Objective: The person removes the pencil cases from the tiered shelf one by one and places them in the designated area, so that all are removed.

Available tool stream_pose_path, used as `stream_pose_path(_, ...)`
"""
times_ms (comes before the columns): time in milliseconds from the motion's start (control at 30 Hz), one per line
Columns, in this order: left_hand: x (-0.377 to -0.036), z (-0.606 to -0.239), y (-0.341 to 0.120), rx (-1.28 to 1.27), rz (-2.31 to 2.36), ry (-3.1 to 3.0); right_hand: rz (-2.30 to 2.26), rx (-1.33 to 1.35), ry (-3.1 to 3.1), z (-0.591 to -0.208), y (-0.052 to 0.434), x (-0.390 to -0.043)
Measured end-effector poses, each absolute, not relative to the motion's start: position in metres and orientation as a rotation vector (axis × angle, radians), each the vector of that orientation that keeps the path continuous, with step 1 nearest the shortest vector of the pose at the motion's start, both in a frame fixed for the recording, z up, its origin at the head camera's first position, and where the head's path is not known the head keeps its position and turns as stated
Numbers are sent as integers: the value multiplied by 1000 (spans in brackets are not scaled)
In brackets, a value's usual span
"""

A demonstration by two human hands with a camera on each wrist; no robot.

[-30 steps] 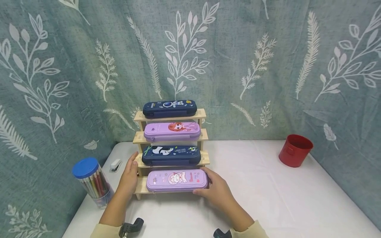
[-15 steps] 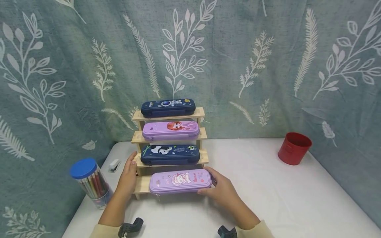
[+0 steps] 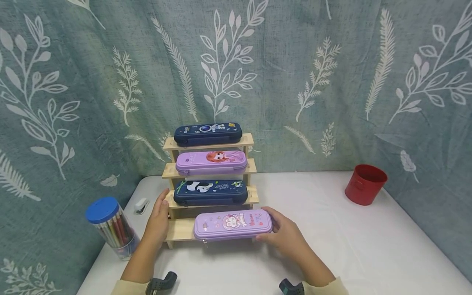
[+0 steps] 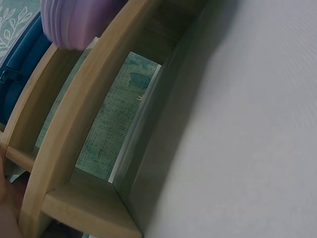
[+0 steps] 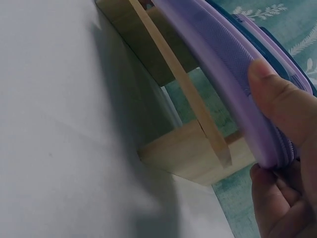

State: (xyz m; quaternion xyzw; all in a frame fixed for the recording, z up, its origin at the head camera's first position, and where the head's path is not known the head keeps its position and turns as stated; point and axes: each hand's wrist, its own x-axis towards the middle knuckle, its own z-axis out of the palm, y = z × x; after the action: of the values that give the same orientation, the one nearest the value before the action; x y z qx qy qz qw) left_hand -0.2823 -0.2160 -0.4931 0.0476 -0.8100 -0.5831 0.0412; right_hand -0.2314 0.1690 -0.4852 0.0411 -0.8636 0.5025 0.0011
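Observation:
My right hand (image 3: pixel 287 239) grips the right end of a light purple pencil case (image 3: pixel 233 224) with a cartoon print, thumb on its front side. The right wrist view shows this pencil case (image 5: pixel 218 59) lifted clear of the wooden board under it. My left hand (image 3: pixel 157 221) rests against the left side of a stepped wooden rack (image 3: pixel 180 229), fingers fairly straight. On the rack's upper steps lie a dark blue panda pencil case (image 3: pixel 211 192), a purple pencil case with a red-haired doll (image 3: pixel 212 161) and a dark blue astronaut pencil case (image 3: pixel 208 134).
A clear tub of pencils (image 3: pixel 117 231) with a blue lid stands left of my left forearm. Behind it lies a small white object (image 3: pixel 141 205). A red bucket (image 3: pixel 366 185) stands at the right on the white tabletop (image 3: pixel 317 205). Patterned green cloth hangs behind.
My right hand has shifted right with the light purple pencil case, which now overhangs the bottom step's right end. More bare wood shows at left. The left hand has stayed at the rack.

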Motion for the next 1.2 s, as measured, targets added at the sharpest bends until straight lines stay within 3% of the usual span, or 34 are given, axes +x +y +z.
stream_pose_path(1200, -283, -493, -217, 128, -1767, -2501, 1553, 153, -2730, -478, 285, -229)
